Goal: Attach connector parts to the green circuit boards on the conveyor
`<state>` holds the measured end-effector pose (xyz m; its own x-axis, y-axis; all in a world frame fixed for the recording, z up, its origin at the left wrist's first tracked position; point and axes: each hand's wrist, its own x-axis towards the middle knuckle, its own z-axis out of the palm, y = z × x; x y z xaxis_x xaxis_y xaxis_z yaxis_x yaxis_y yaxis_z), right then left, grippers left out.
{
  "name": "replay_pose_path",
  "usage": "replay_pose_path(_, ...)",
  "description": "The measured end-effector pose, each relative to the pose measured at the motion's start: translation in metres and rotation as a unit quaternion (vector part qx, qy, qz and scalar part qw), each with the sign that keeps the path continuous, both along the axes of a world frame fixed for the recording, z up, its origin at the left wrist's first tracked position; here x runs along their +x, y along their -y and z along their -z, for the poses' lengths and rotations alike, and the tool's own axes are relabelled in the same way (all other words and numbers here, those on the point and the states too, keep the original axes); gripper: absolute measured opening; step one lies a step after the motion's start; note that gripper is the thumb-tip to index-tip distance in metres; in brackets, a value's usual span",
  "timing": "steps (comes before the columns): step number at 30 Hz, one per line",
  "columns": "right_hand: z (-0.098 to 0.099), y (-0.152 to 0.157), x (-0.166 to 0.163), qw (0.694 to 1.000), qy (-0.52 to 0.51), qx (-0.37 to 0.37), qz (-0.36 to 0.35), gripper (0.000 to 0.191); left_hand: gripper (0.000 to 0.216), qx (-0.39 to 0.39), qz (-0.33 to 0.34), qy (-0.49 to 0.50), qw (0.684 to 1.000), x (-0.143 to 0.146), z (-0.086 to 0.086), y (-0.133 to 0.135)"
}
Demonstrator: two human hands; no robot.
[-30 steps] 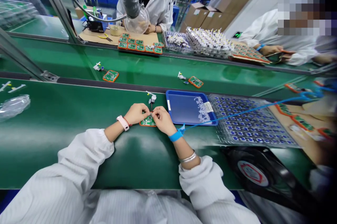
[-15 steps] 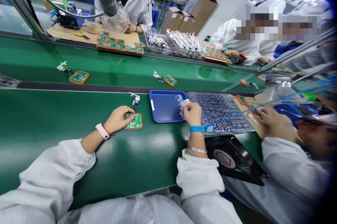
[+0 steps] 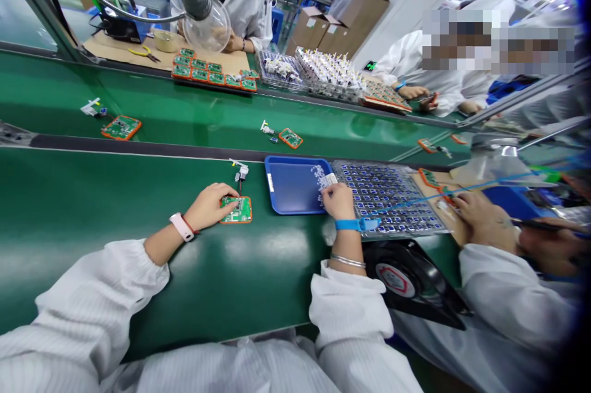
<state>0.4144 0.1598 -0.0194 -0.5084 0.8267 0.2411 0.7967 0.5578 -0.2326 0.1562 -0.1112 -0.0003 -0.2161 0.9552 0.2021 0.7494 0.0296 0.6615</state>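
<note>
My left hand (image 3: 210,205) rests on the green belt with its fingers curled over the left edge of a small green circuit board in an orange frame (image 3: 237,210). A short wire with a white connector (image 3: 241,171) runs from the board's far side. My right hand (image 3: 338,201) is at the right rim of a blue tray (image 3: 292,186), fingers pinched over the small white parts (image 3: 319,178) lying in it. What the fingers hold is too small to make out. A blue wrist strap (image 3: 351,224) with a cord sits on my right wrist.
A clear blister tray of small blue parts (image 3: 386,196) lies right of the blue tray, a black fan (image 3: 406,279) below it. A co-worker's hand (image 3: 478,220) works at the right. More boards (image 3: 120,127) (image 3: 290,138) lie on the far belt; people sit opposite.
My right hand left the circuit board and moved right to the blue tray's white parts. My left hand stayed on the board. The view swung right, and the far boards drifted left.
</note>
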Motion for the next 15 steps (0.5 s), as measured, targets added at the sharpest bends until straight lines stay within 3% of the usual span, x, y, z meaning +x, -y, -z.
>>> replay_pose_path(4,-0.016,0.03,-0.023,0.99,-0.122,-0.014,-0.069,0.014,0.016,0.013,-0.012,0.02,1.0,0.002,-0.001,-0.002)
replay_pose_path(7,-0.027,0.084,-0.063,0.943,-0.253,-0.081,-0.199,0.015,0.015,0.03,-0.021,0.052,0.998,0.004,-0.003,-0.003)
replay_pose_path(9,-0.029,0.123,-0.088,0.907,-0.277,-0.153,-0.278,0.015,0.016,0.049,-0.022,0.081,0.995,0.006,-0.004,-0.003)
replay_pose_path(12,-0.026,0.16,-0.111,0.88,-0.282,-0.222,-0.312,0.013,0.015,0.07,-0.021,0.111,0.991,0.008,-0.005,-0.003)
replay_pose_path(15,-0.018,0.166,-0.116,0.874,-0.281,-0.252,-0.305,0.013,0.013,0.061,-0.018,0.112,0.992,0.008,-0.005,-0.003)
